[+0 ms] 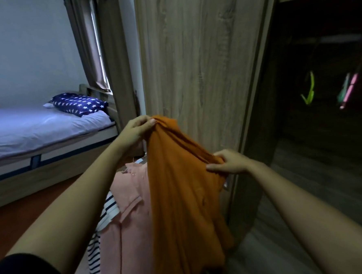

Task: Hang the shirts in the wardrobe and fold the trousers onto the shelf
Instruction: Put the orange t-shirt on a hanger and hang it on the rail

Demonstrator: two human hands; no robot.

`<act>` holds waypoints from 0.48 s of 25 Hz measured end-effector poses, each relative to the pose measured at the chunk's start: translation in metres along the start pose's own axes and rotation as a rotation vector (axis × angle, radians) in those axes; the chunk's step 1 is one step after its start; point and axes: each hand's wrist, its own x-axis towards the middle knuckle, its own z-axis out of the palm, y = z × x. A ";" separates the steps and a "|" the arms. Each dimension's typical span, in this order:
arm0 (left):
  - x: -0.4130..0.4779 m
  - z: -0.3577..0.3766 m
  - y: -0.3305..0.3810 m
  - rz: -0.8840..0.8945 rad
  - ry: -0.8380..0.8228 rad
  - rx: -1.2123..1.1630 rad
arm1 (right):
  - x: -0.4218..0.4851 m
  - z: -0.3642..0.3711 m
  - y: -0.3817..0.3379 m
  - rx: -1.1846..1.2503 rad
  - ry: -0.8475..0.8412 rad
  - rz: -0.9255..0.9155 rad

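An orange garment (179, 190) hangs in front of me, held up by both hands. My left hand (136, 129) pinches its top edge, high and left. My right hand (230, 162) grips a bunched part of it lower and to the right. Under it lies a pink shirt (127, 214) on top of a black-and-white striped garment (101, 230). The wardrobe (203, 61) stands open on the right, its inside dark, with a green hanger (309, 91) and a pink hanger (349, 90) hanging from the rail (339, 39).
A bed (37, 128) with a star-patterned pillow (80, 103) stands at the left by a curtained window (93, 42). The wardrobe's wooden side panel rises just behind the orange garment. The wardrobe's bottom board (327, 181) lies at the right.
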 end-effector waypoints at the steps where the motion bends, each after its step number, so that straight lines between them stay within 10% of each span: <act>1: -0.001 -0.006 -0.004 -0.010 -0.001 0.048 | -0.005 -0.005 0.009 0.020 0.081 -0.002; 6: -0.004 -0.003 -0.018 -0.218 -0.179 -0.013 | -0.017 -0.073 -0.015 -0.108 0.419 -0.078; 12: 0.018 0.005 -0.023 -0.175 -0.145 0.103 | -0.040 -0.101 -0.024 0.071 0.342 0.052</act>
